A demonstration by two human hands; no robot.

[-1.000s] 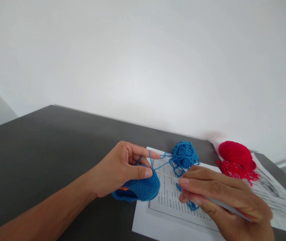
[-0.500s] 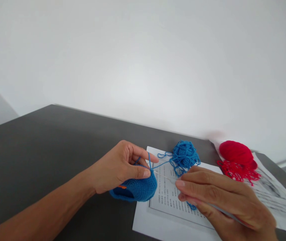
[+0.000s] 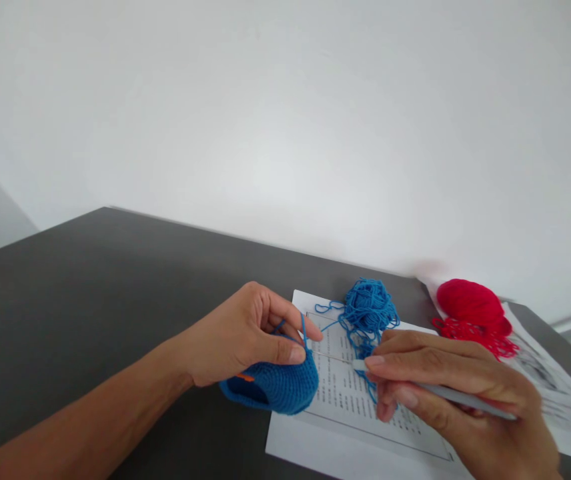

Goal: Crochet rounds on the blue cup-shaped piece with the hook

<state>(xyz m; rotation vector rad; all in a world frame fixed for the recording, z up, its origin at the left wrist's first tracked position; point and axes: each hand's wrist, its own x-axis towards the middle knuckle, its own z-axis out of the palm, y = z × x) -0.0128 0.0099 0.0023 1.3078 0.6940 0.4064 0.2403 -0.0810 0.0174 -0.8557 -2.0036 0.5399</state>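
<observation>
My left hand (image 3: 260, 330) pinches the top edge of a blue crocheted piece (image 3: 288, 385), hollow on its left side, with a small orange marker (image 3: 245, 377) at the opening. A strand of blue yarn (image 3: 304, 328) runs over the left index finger. My right hand (image 3: 445, 387) is closed round the pale grey handle of a crochet hook (image 3: 359, 365). Its thin metal shaft points left and meets the blue piece near my left thumb; the hook's tip is too small to make out.
Behind my hands, a loose ball of blue yarn (image 3: 370, 305) rests on a printed sheet (image 3: 310, 433). Farther right, a red yarn ball (image 3: 471, 310) lies on another paper (image 3: 560, 400). The dark table (image 3: 115, 287) meets a white wall (image 3: 265, 133).
My right hand has turned, so more of the hook's handle shows. The blue piece and my left fingers have shifted slightly right and down.
</observation>
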